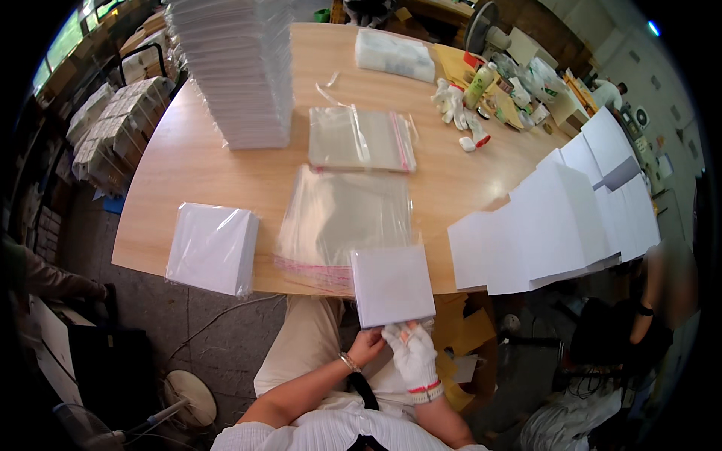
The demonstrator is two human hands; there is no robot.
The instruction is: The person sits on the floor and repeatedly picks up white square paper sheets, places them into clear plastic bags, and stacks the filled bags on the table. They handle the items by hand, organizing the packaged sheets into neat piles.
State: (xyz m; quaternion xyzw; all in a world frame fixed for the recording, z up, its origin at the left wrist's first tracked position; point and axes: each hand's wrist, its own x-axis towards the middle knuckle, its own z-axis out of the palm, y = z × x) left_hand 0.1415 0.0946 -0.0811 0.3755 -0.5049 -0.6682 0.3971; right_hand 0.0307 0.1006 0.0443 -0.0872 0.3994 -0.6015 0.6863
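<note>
A flat white square pack [393, 287] juts over the table's near edge, its far end lying on a pile of clear plastic bags [350, 210] with pink-edged openings. My left hand [366, 346], bare with a bracelet at the wrist, is closed at the pack's near left corner. Beside it, my right hand [411, 353] wears a white knit glove with some fingertips bare. Its fingers are bent against the pack's near edge. Whether film covers this pack is hard to make out. To the left lies another white pack [209, 246], wrapped in shiny clear film.
A tall stack of wrapped white packs [237, 83] rises at the back left. More clear bags [361, 140] lie mid-table. Unwrapped white blocks [556, 225] stand stepped at the right. Gloves [451, 104], a bottle [480, 84] and clutter sit far right. A person [654, 301] is at the right.
</note>
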